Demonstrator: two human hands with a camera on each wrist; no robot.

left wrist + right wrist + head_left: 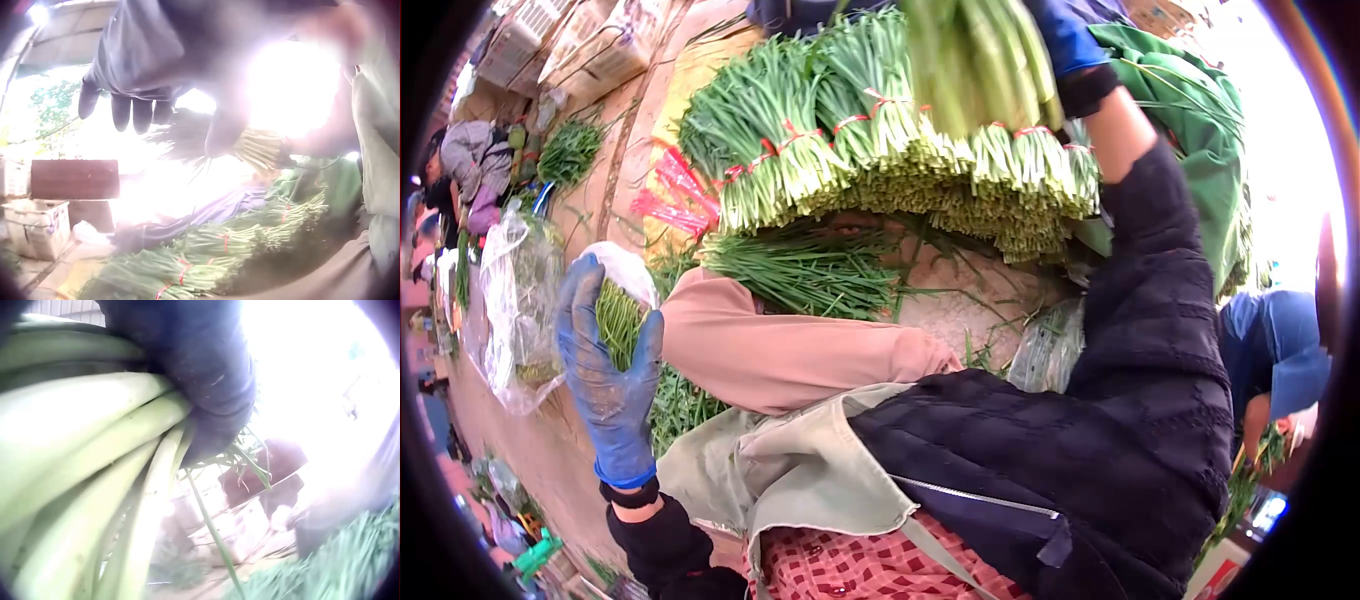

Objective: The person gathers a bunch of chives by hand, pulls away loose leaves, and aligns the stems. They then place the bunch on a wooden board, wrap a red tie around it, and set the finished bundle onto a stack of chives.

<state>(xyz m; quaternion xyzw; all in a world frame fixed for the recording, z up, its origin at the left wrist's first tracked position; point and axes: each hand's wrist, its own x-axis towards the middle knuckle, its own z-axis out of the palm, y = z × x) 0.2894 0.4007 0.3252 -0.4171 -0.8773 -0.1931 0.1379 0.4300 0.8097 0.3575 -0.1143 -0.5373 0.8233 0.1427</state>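
My right hand (1072, 38), in a blue glove, grips a bundle of green stalks (982, 65) above the back of a pile of tied bundles (800, 130). Close up in the right wrist view, the gloved fingers (206, 369) curl round the thick pale stalks (81, 425). My left hand (612, 365), gloved in blue, is raised at the left with fingers and thumb spread, holding nothing. Beyond its thumb, white wrapping with green stalks (620, 322) shows. Loose green stalks (810, 272) lie between the pile and my leg.
Red ties (677, 190) lie left of the pile. A green cloth (1190, 130) covers something at the right. Crates (605, 50) stand at the back left, a clear plastic bag (520, 300) at the left. Another person's blue clothing (1280, 345) shows at the right edge.
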